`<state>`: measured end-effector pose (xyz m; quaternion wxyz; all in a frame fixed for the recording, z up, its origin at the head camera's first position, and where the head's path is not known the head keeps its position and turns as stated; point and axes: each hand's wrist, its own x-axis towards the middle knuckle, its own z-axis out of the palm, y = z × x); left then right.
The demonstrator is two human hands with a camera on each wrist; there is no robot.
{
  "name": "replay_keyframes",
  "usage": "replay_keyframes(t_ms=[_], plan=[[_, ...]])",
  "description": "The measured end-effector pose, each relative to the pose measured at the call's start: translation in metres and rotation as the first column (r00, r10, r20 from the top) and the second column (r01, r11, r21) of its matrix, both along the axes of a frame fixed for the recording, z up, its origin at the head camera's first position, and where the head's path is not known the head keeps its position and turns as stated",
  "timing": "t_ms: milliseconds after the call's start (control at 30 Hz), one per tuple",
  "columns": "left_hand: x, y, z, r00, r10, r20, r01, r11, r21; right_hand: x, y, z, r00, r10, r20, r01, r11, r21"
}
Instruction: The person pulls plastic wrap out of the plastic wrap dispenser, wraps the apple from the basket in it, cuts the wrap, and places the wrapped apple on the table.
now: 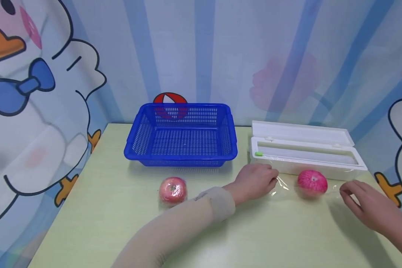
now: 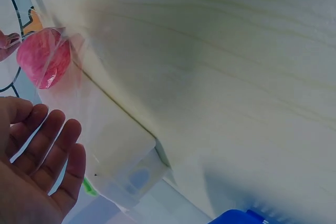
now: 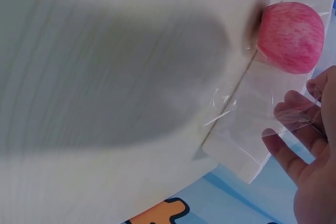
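Note:
A pink-red apple (image 1: pixel 312 184) sits between my hands, in front of the white cling film box, with clear cling film (image 3: pixel 247 108) stretched about it. To its left, my left hand (image 1: pixel 257 181) pinches an edge of the film between thumb and forefinger. On the other side, my right hand (image 1: pixel 372 204) pinches the opposite edge, and its other fingers are loosely bent. The left wrist view shows film wrinkled over the apple (image 2: pixel 44 57). How far the film goes around it I cannot tell. A second apple (image 1: pixel 172 190), wrapped in shiny film, rests on the table left of my left forearm.
Behind the hands stands the cling film box (image 1: pixel 308 165), its lid (image 1: pixel 301 133) raised and a green slider (image 1: pixel 258 153) at its left end. A blue plastic basket (image 1: pixel 181 158) is at the back of the pale table (image 1: pixel 97 223). A printed curtain (image 1: pixel 174 48) hangs behind.

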<state>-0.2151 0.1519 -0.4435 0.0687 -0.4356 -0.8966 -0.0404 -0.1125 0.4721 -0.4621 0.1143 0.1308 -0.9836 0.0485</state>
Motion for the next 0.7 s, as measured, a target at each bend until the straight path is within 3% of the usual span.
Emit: replay_keyframes(t_ms=[100, 333, 600, 700], plan=[[-0.003, 0.001, -0.003, 1.000, 0.027, -0.003, -0.027, 1.000, 0.016, -0.006, 0.000, 0.000, 1.000, -0.001, 0.007, 0.001, 0.999, -0.040], [-0.005, 0.006, -0.009, 0.999, 0.041, -0.028, -0.041, 0.999, 0.005, -0.020, 0.001, -0.002, 0.987, -0.050, 0.156, 0.082, 0.975, -0.206], [-0.007, 0.014, -0.012, 0.997, 0.070, -0.039, -0.070, 0.997, -0.023, -0.026, 0.009, -0.008, 0.988, -0.026, 0.155, 0.072, 0.953, -0.295], [-0.006, 0.019, -0.014, 0.992, 0.094, -0.079, -0.099, 0.993, -0.057, -0.029, 0.011, -0.007, 0.981, -0.026, 0.193, 0.085, 0.949, -0.304]])
